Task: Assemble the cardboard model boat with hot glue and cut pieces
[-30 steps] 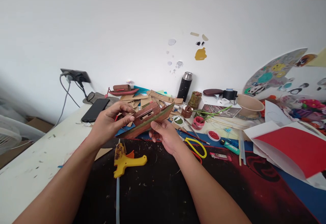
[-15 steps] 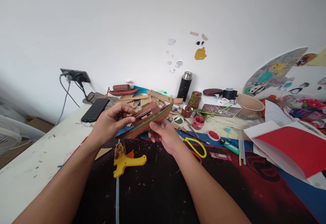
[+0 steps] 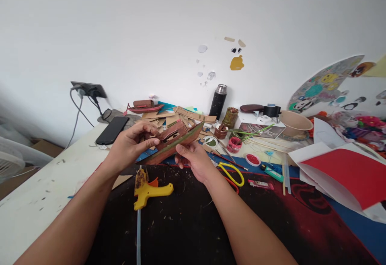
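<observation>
A small brown model boat with a green-edged hull is held tilted above the black mat, its right end higher. My left hand pinches the brown cabin, which has a cut-out window, between thumb and fingers. Lower on the hull, my right hand grips the side, thumb in front and fingers underneath. Below the boat lies a yellow glue gun with a clear glue stick coming out of its back. Part of the cabin's left end is hidden by my left fingers.
Behind are cardboard scraps, a red model boat and a black flask. Paint pots, yellow-handled scissors and a lighter lie right. A phone rests left; red paper sits far right.
Almost nothing differs. Both hands keep the same hold on the boat, and the whole view has shifted very slightly.
</observation>
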{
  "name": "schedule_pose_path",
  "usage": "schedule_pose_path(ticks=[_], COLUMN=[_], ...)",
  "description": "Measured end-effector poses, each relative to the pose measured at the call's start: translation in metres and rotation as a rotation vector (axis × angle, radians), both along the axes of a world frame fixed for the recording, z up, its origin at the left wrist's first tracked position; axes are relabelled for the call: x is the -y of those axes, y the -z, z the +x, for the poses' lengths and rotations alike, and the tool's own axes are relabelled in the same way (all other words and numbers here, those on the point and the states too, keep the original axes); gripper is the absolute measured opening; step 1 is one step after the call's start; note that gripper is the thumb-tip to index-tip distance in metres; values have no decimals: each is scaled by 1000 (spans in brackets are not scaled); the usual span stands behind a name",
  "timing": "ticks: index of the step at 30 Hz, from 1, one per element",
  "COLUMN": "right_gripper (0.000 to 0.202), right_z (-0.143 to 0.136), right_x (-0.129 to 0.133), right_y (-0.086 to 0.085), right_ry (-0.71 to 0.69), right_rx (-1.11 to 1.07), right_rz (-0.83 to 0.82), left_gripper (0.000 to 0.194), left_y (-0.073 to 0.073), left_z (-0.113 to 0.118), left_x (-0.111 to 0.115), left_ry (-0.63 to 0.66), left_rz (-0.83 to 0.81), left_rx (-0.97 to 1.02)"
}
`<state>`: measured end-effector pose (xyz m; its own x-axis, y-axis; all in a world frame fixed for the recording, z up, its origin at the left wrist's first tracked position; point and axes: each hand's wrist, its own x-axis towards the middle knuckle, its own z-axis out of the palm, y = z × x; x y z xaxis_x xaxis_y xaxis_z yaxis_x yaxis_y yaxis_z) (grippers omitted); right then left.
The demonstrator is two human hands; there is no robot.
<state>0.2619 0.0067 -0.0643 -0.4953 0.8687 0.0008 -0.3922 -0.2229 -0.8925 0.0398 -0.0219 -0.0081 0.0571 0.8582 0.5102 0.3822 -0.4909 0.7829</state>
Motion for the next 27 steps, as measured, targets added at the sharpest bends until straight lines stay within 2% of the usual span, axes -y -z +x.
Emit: schedule_pose_path(ticks=[4, 7, 15, 27], right_gripper=[58, 60, 61, 58], right_z=[0, -1, -2, -5], right_x=[0, -1, -2, -1], right_y=[1, 2, 0, 5], right_ry=[2, 8, 21, 9], right_rx=[0, 2, 14, 55], right_rz=[-12, -17, 4, 20], left_gripper=[24, 22, 13, 9], left_y=[-2, -5, -14, -18], left_z=[0, 2, 20, 34], left_x=[3, 6, 9, 6], left_ry=[11, -23, -210, -290], left_rz=[-33, -13, 177, 347], left_rx=[13, -61, -392, -541])
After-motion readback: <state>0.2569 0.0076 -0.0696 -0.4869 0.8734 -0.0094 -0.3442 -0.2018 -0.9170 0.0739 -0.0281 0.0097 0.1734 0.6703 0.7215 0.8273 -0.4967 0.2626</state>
